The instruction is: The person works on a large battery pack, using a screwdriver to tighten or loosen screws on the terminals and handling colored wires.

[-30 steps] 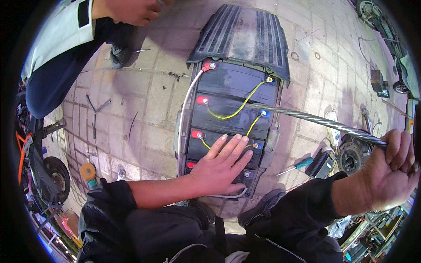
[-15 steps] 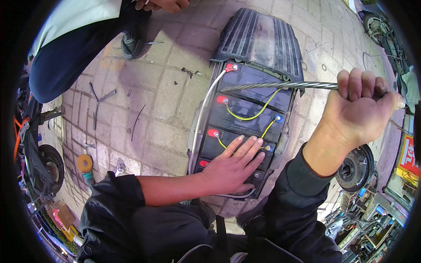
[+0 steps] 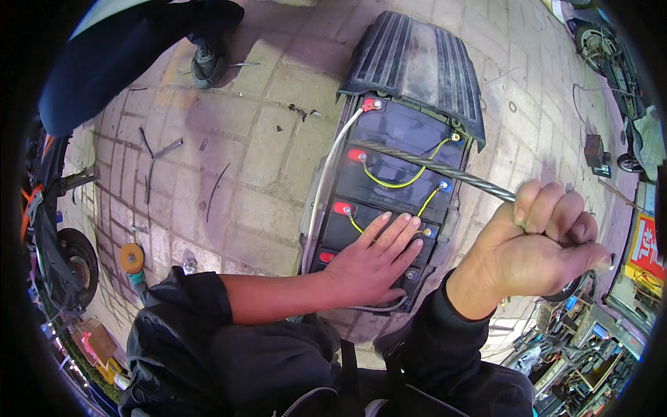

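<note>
A row of black batteries (image 3: pixel 396 183) sits in a dark case on the paving, joined by short yellow wires with red and blue terminal caps. My left hand (image 3: pixel 372 260) lies flat across the nearer batteries, fingers stretched out. My right hand (image 3: pixel 545 240) is wrapped round a twisted steel rod (image 3: pixel 445 169), at the right of the case. The rod slants from my fist to the far left, its tip by the gap between the two farthest batteries; whether it touches there I cannot tell. A white cable (image 3: pixel 325 182) runs down the case's left side.
A ribbed black cover (image 3: pixel 424 62) stands at the case's far end. On the paving to the left lie a three-armed wrench (image 3: pixel 154 161) and an angle grinder (image 3: pixel 131 260). Another person's leg (image 3: pixel 125 69) is at the upper left. Tools and parts (image 3: pixel 583 347) crowd the lower right.
My right hand has come down and nearer, tilting the rod's held end lower. My left hand stays on the batteries. The other person's hand has gone from the top edge.
</note>
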{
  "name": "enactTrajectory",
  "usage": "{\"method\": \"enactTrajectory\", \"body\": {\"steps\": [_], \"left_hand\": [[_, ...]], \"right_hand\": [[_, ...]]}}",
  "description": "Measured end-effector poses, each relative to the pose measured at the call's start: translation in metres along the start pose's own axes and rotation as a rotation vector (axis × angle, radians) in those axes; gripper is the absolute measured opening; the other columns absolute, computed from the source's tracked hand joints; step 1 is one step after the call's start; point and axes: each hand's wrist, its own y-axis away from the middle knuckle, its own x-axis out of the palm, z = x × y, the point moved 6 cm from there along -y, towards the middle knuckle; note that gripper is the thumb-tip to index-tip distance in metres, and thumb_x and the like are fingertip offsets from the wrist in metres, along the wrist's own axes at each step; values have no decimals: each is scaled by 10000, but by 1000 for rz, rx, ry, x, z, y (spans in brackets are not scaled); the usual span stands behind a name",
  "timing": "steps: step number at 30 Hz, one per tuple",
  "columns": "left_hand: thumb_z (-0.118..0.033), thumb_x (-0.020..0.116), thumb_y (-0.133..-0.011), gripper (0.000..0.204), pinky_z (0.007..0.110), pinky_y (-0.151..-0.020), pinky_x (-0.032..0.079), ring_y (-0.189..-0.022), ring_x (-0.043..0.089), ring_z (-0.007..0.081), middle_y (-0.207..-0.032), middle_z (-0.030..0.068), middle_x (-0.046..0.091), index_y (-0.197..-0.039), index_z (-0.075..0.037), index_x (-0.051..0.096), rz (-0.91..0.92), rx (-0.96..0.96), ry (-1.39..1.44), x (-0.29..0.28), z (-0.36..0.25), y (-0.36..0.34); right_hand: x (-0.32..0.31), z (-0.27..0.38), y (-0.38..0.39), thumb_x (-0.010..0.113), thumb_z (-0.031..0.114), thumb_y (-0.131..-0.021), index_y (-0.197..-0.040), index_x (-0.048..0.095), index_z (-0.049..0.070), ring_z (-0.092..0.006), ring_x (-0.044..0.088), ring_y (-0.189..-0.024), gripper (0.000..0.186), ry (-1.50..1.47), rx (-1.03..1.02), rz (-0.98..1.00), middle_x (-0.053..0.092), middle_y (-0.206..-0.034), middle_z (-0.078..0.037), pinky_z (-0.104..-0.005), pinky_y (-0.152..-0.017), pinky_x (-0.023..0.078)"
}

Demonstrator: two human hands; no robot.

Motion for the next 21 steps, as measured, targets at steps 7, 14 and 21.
{"method": "enactTrajectory", "body": {"steps": [7, 14, 21], "left_hand": [[-578, 715, -738, 891, 542, -1180, 195, -1435, 314, 379, -1515, 256, 367, -1391, -16, 490, -5, 6, 7, 0, 1, -1], [-574, 713, -736, 874, 536, -1181, 193, -1446, 299, 374, -1524, 255, 358, -1383, -24, 506, 10, 3, 9, 0, 1, -1], [-580, 718, -723, 880, 536, -1180, 198, -1443, 303, 372, -1520, 255, 364, -1378, -28, 511, -2, -5, -1, 2, 1, 1]], "right_hand": [[-16, -4, 20, 352, 602, -1015, -729, 328, 154, -107, 241, -487, 532, -169, 18, 154, 292, -618, 21, -263, -466, 205], [-56, -20, -8, 397, 578, -1012, -727, 438, 132, -117, 295, -519, 530, -155, 131, 127, 334, -624, 16, -274, -497, 251], [-55, -23, -5, 394, 575, -1014, -732, 421, 148, -114, 286, -517, 513, -258, 158, 132, 314, -617, 22, -279, -491, 256]]}}
